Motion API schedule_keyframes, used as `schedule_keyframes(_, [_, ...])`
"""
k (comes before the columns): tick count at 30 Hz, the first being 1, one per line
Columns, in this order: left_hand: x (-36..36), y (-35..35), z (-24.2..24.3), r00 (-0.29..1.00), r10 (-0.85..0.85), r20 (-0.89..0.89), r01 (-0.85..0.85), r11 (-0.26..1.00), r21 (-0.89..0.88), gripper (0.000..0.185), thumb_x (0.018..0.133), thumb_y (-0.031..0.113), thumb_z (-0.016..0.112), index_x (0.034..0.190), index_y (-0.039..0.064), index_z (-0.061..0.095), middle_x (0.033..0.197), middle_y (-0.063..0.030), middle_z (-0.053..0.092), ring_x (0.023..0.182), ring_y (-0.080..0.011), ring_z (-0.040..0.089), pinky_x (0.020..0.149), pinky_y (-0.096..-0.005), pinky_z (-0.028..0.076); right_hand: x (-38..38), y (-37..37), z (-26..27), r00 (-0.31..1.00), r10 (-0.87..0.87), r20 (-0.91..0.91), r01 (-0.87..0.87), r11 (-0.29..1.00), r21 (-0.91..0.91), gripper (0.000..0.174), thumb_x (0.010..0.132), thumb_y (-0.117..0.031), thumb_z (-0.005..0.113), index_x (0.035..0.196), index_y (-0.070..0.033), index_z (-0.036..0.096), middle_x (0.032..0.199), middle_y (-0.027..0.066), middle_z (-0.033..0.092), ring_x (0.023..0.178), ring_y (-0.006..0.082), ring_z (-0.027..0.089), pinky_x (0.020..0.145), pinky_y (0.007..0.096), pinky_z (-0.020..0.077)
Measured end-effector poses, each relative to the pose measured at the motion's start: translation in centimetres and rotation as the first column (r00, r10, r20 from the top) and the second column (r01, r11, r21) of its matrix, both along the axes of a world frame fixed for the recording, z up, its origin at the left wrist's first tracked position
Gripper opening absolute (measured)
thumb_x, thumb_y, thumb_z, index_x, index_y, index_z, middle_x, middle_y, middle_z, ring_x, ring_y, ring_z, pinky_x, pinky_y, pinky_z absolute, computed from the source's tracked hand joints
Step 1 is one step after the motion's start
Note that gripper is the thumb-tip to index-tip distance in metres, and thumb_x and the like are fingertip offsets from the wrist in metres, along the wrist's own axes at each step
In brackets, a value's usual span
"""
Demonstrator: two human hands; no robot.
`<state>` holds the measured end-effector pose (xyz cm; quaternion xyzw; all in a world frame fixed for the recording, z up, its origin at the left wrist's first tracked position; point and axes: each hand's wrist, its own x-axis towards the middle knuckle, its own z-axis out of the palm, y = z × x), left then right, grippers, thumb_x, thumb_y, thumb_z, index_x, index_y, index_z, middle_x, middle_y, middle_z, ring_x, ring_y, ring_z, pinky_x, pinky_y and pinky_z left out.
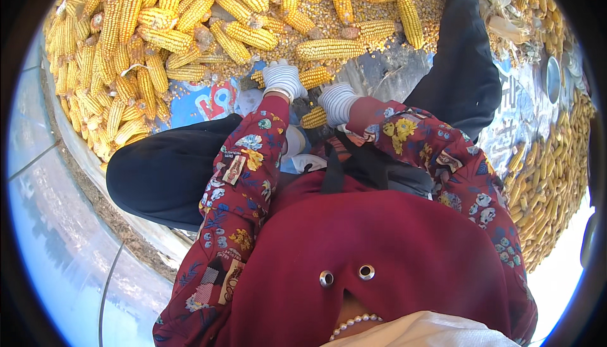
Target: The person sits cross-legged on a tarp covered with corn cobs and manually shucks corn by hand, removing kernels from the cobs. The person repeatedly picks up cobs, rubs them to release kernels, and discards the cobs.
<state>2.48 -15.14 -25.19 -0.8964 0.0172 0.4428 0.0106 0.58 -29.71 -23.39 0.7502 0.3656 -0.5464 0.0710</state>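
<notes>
Both my hands wear striped knitted gloves. My left hand [284,80] reaches forward at the near edge of the corn heap, above a short corn cob [315,77] whose yellow kernels show on both sides of the glove. Whether the fingers close on that cob is hidden by the back of the glove. Lower and to the right, my right hand [338,104] is bent around one end of another corn cob [314,118], which points to the left. Its fingertips are mostly out of sight. Loose kernels [308,43] lie scattered ahead of both hands.
Heaped yellow corn cobs [166,38] fill the front and left. Dry husks [507,24] and a round metal container [553,79] lie to the right, with more cobs [545,181] beyond. A printed plastic sheet [189,105] lies under the heap. My bent legs flank the spot.
</notes>
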Motion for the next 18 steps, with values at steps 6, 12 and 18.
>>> schedule_keyframes(6, [-0.5,2.6,1.6,0.989,-0.009,-0.145,0.033,0.987,0.158,0.079,0.059,0.047,0.081,0.131,0.023,0.061,0.155,-0.0153,0.027,0.144,-0.0387,0.020,0.113,-0.0538,0.024,6.9,-4.5,2.9,0.908,-0.152,0.391,0.047,0.963,0.264,0.043,0.065,-0.013,0.072,0.108,-0.011,0.070,0.139,0.0192,0.045,0.125,0.0376,0.046,0.100,0.0490,0.0395])
schedule_keyframes(12, [-2.4,1.3,0.4,0.979,-0.172,-0.106,0.185,0.975,0.124,0.074,0.056,0.044,0.084,0.125,0.027,0.064,0.152,-0.0147,0.032,0.141,-0.0372,0.026,0.109,-0.0592,0.022,6.7,-1.7,-0.3,0.884,-0.016,0.468,-0.055,0.989,0.139,0.054,0.066,-0.029,0.076,0.118,-0.014,0.069,0.141,0.0200,0.040,0.125,0.0342,0.046,0.096,0.0564,0.0392])
schedule_keyframes(18, [-1.3,2.1,0.1,0.981,-0.151,-0.125,0.166,0.979,0.115,0.081,0.058,0.051,0.083,0.129,0.020,0.062,0.144,-0.0166,0.039,0.137,-0.0339,0.033,0.111,-0.0538,0.024,6.8,-2.0,0.2,0.873,-0.423,0.245,0.387,0.904,0.183,0.062,0.062,-0.035,0.082,0.117,-0.010,0.069,0.131,0.0186,0.048,0.122,0.0344,0.048,0.097,0.0510,0.0410])
